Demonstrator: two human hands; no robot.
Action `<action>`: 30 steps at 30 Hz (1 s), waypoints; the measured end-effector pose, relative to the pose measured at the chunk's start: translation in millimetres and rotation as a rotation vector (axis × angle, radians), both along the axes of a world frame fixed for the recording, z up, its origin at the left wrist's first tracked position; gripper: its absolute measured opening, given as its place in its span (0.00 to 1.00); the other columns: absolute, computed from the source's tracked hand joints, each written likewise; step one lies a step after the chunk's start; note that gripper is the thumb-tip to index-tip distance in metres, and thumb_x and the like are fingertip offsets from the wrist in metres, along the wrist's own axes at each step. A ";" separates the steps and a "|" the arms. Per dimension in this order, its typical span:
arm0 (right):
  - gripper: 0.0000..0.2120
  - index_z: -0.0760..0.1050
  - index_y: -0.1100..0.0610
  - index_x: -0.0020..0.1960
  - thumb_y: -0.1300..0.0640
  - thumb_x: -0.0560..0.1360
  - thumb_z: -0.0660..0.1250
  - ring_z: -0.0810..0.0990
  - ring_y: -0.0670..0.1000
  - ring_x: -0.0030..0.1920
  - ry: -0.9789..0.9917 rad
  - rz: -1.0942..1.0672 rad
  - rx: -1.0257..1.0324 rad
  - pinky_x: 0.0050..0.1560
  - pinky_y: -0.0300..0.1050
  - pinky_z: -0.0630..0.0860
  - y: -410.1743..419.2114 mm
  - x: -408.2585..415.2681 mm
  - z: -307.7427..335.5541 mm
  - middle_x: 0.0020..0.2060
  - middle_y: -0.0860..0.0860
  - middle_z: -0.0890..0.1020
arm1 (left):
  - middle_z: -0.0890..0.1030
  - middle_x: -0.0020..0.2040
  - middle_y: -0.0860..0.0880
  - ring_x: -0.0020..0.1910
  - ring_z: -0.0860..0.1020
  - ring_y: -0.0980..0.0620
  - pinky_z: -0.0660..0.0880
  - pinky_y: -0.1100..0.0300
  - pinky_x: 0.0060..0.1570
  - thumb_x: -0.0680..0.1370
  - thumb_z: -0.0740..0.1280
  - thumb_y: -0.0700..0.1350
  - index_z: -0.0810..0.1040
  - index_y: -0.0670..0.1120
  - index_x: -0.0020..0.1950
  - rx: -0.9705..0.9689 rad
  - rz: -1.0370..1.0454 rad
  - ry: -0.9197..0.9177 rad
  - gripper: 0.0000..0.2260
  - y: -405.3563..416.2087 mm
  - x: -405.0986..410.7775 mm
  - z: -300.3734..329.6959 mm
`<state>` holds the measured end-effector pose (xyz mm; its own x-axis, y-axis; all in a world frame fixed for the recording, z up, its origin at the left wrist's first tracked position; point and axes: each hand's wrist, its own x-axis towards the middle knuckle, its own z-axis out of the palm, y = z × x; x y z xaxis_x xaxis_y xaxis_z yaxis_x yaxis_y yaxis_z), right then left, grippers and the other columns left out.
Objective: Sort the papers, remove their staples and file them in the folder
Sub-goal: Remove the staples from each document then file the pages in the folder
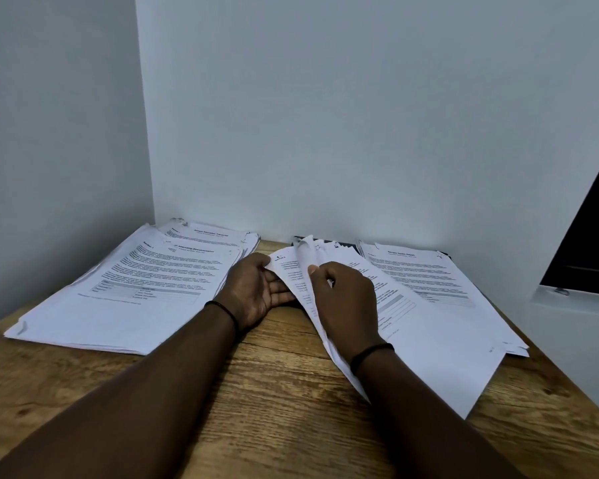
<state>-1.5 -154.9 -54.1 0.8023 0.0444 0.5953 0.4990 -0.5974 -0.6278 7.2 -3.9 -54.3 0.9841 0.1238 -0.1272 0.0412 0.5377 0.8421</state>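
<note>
On the wooden table (263, 392), against the corner of 2 pale walls, lie 3 spreads of printed papers: a big left pile (132, 288), a middle bundle (412, 333) and a far right pile (426, 271). Both hands work at the middle bundle, whose long axis runs from the back wall toward the near right edge. The left hand (256, 288) lies spread, palm turned up, fingers slipped under the bundle's left edge, thumb near its top corner. The right hand (346, 299) rests on top, pinching a lifted sheet (305, 261) that curls up between the 2 hands. Any staple probably sits at that far top corner, closest to the left thumb, but none can be made out. A dark edge (339, 244) shows behind the papers; whether it is the folder cannot be told, and no staple remover is in sight
</note>
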 end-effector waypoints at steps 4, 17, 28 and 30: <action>0.20 0.64 0.51 0.32 0.49 0.82 0.62 0.70 0.48 0.34 -0.070 -0.056 -0.028 0.35 0.47 0.63 -1.3 -0.3 1.4 0.29 0.47 0.70 | 0.85 0.48 0.39 0.48 0.83 0.40 0.80 0.45 0.47 0.83 0.53 0.46 0.78 0.38 0.56 0.023 0.031 -0.018 0.17 0.1 0.3 -0.8; 0.13 0.77 0.53 0.42 0.47 0.81 0.63 0.77 0.51 0.42 -0.106 -0.165 -0.170 0.38 0.45 0.65 -5.0 -3.4 4.2 0.40 0.49 0.80 | 0.84 0.54 0.38 0.48 0.84 0.42 0.83 0.49 0.44 0.81 0.60 0.38 0.76 0.38 0.65 0.235 -0.025 -0.033 0.14 -1.5 -3.0 -1.6; 0.12 0.74 0.53 0.32 0.60 0.68 0.76 0.75 0.55 0.28 -0.509 -0.449 -0.432 0.33 0.44 0.62 0.9 -4.4 19.6 0.27 0.51 0.75 | 0.80 0.34 0.45 0.39 0.81 0.41 0.77 0.50 0.38 0.77 0.64 0.49 0.76 0.41 0.36 0.728 0.547 -0.194 0.14 -26.4 -6.7 38.6; 0.14 0.73 0.52 0.30 0.58 0.69 0.76 0.74 0.54 0.28 -0.507 -0.423 -0.490 0.35 0.45 0.61 0.2 -7.1 25.3 0.26 0.50 0.75 | 0.75 0.31 0.50 0.33 0.74 0.50 0.67 0.57 0.32 0.82 0.61 0.47 0.70 0.45 0.32 0.896 0.667 -0.286 0.18 -23.0 -11.4 63.4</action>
<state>-8.6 -154.7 -28.8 0.4485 0.1479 0.8815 0.3228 -0.9464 -0.0054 -4.2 -26.9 9.0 0.6679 0.5634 0.4863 -0.2804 -0.4147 0.8656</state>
